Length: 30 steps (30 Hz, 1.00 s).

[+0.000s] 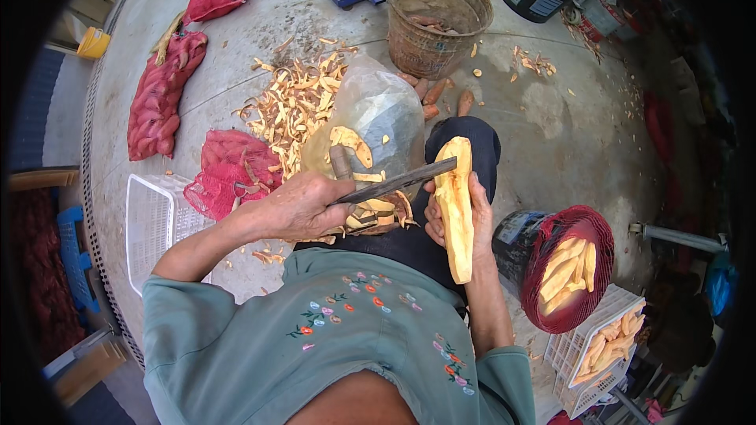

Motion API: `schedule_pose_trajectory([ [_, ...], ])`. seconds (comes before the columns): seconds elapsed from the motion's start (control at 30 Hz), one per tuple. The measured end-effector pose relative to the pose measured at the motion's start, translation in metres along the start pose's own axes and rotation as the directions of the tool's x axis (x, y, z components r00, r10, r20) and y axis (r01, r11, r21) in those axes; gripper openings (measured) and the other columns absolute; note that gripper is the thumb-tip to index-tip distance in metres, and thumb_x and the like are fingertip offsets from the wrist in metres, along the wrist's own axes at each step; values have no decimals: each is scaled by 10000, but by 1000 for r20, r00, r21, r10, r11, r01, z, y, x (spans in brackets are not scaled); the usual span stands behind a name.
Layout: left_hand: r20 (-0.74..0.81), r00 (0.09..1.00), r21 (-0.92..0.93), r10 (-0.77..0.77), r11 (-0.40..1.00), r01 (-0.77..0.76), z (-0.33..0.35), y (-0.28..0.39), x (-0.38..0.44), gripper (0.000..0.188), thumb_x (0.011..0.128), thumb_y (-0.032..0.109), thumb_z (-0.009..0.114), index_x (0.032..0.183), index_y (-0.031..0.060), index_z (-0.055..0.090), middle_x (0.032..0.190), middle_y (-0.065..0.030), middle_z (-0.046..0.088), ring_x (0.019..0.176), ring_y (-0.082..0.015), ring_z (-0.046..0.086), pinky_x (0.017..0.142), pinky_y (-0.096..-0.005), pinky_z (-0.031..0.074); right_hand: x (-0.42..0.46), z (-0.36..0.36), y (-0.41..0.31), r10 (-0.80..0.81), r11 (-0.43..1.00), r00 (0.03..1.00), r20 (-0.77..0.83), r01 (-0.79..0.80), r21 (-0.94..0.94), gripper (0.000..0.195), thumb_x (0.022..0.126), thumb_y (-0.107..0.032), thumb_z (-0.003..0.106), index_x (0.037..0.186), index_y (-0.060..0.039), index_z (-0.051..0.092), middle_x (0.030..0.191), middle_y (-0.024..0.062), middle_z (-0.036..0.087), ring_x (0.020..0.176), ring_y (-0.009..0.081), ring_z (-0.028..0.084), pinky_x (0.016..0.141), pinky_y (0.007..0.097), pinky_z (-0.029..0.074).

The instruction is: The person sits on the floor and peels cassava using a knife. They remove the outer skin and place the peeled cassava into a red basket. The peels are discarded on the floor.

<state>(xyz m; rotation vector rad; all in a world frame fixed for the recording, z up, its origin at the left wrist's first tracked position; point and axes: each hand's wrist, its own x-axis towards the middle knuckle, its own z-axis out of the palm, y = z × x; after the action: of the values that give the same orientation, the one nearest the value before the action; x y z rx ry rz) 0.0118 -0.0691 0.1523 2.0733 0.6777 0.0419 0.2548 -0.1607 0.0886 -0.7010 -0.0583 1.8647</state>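
Note:
My left hand (310, 203) grips a knife with a long dark blade (398, 182). A brown cylindrical piece (341, 162) sticks up beside this hand; whether it is the knife's handle I cannot tell. My right hand (481, 215) holds a long peeled sweet potato (459, 230), pale yellow and nearly upright in the picture. The blade's far end overlaps its upper part. Peelings (378, 209) lie on my lap, below a clear plastic sheet (381, 94) that covers one leg. To the right, a black bucket (514, 236) lined with red netting (534, 289) contains peeled sweet potatoes (567, 274).
A peel heap (301, 100) spreads over the concrete floor ahead. Behind it stands a dirty bucket (425, 53), with unpeeled sweet potatoes (435, 91) near its base. Red net sacks (158, 97) and a white basket (150, 218) are at left; a white crate (567, 342) stands at lower right.

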Motion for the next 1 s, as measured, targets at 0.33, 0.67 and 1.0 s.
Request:
schedule_pose_trajectory([
  [0.33, 14, 1000, 74, -17, 997, 16, -3, 8, 4, 176, 785, 139, 486, 784, -36, 503, 522, -206, 472, 519, -366, 530, 495, -436, 411, 2, 14, -6, -66, 998, 992, -110, 63, -31, 514, 874, -513, 387, 917, -21, 526, 572, 69, 538, 383, 137, 503, 352, 224, 419],
  [0.67, 14, 1000, 6, 9, 1000, -9, 12, 6, 15, 171, 791, 139, 501, 831, -25, 527, 521, -195, 496, 522, -363, 547, 507, -437, 426, 2, -8, -14, -220, 921, 958, -186, 140, -365, 526, 868, -506, 417, 869, 6, 540, 575, 85, 551, 410, 136, 527, 366, 228, 440],
  [1.0, 91, 993, 335, 78, 937, -104, -4, 4, 17, 173, 751, 146, 539, 791, -21, 519, 523, -191, 508, 543, -364, 565, 526, -452, 457, 0, -12, -17, 53, 986, 983, -176, -80, -148, 482, 872, -521, 373, 972, -65, 496, 565, 118, 489, 366, 180, 447, 321, 256, 361],
])
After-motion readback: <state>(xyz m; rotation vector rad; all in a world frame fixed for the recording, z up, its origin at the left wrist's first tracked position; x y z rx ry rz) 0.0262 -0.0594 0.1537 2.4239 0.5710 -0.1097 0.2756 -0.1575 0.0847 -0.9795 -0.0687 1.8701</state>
